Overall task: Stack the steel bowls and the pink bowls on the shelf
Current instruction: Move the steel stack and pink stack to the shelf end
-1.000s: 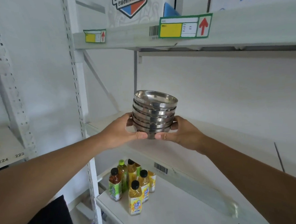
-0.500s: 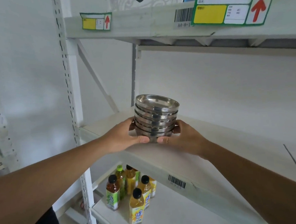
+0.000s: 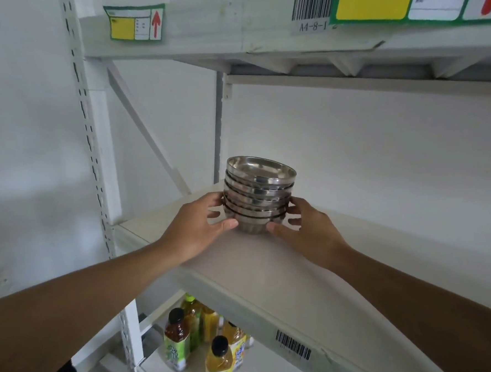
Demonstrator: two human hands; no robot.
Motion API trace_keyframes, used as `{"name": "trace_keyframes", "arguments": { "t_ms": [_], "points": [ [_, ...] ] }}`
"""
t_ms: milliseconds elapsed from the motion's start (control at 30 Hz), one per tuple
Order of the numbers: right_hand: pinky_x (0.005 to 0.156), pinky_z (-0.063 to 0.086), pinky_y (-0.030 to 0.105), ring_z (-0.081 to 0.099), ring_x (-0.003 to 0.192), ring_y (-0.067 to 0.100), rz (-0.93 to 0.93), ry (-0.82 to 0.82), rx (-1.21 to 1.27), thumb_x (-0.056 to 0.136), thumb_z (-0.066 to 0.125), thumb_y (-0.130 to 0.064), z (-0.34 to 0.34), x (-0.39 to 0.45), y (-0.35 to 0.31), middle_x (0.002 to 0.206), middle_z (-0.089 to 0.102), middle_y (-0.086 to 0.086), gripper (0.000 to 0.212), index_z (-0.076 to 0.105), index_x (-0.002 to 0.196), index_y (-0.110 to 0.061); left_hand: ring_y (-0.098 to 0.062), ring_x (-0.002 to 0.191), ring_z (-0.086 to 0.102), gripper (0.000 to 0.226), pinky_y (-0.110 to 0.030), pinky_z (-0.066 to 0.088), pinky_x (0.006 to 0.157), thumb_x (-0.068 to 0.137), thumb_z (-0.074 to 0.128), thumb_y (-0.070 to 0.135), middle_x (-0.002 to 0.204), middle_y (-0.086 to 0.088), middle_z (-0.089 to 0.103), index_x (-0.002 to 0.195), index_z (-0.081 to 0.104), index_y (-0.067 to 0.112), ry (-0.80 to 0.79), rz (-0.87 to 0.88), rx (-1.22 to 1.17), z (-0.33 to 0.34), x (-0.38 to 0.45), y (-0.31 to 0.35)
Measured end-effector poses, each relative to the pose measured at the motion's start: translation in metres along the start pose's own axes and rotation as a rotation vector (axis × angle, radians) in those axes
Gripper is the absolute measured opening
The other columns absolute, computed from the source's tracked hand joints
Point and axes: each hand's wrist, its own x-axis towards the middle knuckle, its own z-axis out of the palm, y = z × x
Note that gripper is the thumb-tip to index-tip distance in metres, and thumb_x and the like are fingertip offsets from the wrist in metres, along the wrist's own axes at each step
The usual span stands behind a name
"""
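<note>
A nested stack of steel bowls (image 3: 258,195) sits upright near the left end of the white middle shelf (image 3: 358,265), its base seemingly down on the board, though the contact line is hard to make out. The left hand (image 3: 201,228) cups the stack's left side, thumb at the bottom bowl; the right hand (image 3: 304,228) wraps the right side, fingers curled against the rims. Above, the upper shelf's edge carries a yellow-and-green label (image 3: 135,25). Below, several drink bottles (image 3: 203,340) stand clustered on the lower shelf.
</note>
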Motion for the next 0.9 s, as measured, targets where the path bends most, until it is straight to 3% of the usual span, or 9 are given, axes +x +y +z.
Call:
{"name": "trace_keyframes", "arguments": {
  "t_ms": [100, 233, 333, 567, 667, 733, 900],
  "points": [
    [0.109, 0.053, 0.044, 0.06, 0.138, 0.021, 0.015, -0.028, -0.103, 0.092, 0.071, -0.064, 0.007, 0.033, 0.002, 0.155, 0.062, -0.005, 0.085, 0.04, 0.163, -0.03, -0.016, 0.125, 0.068, 0.071, -0.037, 0.054, 0.111, 0.094, 0.087, 0.041, 0.151, 0.001, 0.068, 0.158, 0.058, 0.027, -0.024, 0.0, 0.041, 0.007, 0.041, -0.011],
    [0.094, 0.051, 0.037, 0.061, 0.135, 0.026, 0.049, -0.037, -0.197, 0.099, 0.064, -0.06, 0.017, 0.075, 0.007, 0.153, 0.064, 0.003, 0.075, 0.043, 0.161, -0.023, -0.027, 0.141, 0.063, 0.063, -0.043, 0.051, 0.117, 0.101, 0.08, 0.039, 0.155, -0.006, 0.066, 0.158, 0.057, 0.026, -0.086, -0.021, 0.139, 0.014, 0.086, -0.025],
    [0.092, 0.049, 0.036, 0.06, 0.136, 0.029, 0.063, -0.044, -0.218, 0.101, 0.062, -0.058, 0.024, 0.099, 0.015, 0.153, 0.063, 0.005, 0.073, 0.043, 0.161, -0.02, -0.032, 0.144, 0.06, 0.061, -0.049, 0.049, 0.119, 0.104, 0.073, 0.041, 0.157, -0.008, 0.066, 0.16, 0.053, 0.024, -0.101, -0.011, 0.256, 0.017, 0.106, -0.03],
    [0.092, 0.04, 0.034, 0.055, 0.142, 0.032, 0.082, -0.059, -0.213, 0.103, 0.061, -0.056, 0.034, 0.123, 0.025, 0.158, 0.06, 0.007, 0.073, 0.041, 0.162, -0.018, -0.032, 0.15, 0.055, 0.066, -0.047, 0.045, 0.121, 0.109, 0.065, 0.043, 0.163, -0.013, 0.059, 0.167, 0.042, 0.021, -0.136, -0.047, 0.364, 0.017, 0.116, -0.029],
    [0.112, 0.043, 0.041, 0.043, 0.155, 0.032, 0.104, -0.098, -0.248, 0.103, 0.054, -0.064, 0.026, 0.109, 0.022, 0.171, 0.043, 0.009, 0.089, 0.026, 0.17, -0.013, -0.033, 0.155, 0.047, 0.082, -0.045, 0.04, 0.125, 0.109, 0.059, 0.055, 0.172, -0.011, 0.047, 0.174, 0.026, 0.018, -0.163, -0.107, 0.429, 0.011, 0.1, -0.024],
    [0.125, 0.034, 0.044, 0.035, 0.16, 0.028, 0.071, -0.116, -0.318, 0.104, 0.049, -0.069, 0.017, 0.09, 0.017, 0.177, 0.034, 0.006, 0.091, 0.021, 0.173, -0.017, -0.033, 0.157, 0.044, 0.088, -0.047, 0.039, 0.125, 0.107, 0.055, 0.064, 0.174, -0.011, 0.043, 0.175, 0.022, 0.021, -0.178, -0.114, 0.503, 0.003, 0.081, -0.021],
    [0.123, 0.032, 0.036, 0.039, 0.157, 0.018, -0.098, -0.184, -0.524, 0.103, 0.038, -0.075, -0.004, 0.025, 0.01, 0.176, 0.035, -0.006, 0.08, 0.031, 0.169, -0.03, -0.023, 0.159, 0.039, 0.081, -0.046, 0.041, 0.124, 0.103, 0.044, 0.076, 0.173, 0.004, 0.044, 0.17, 0.037, 0.032, -0.174, -0.005, 0.633, -0.028, 0.02, -0.008]
  ]
}}
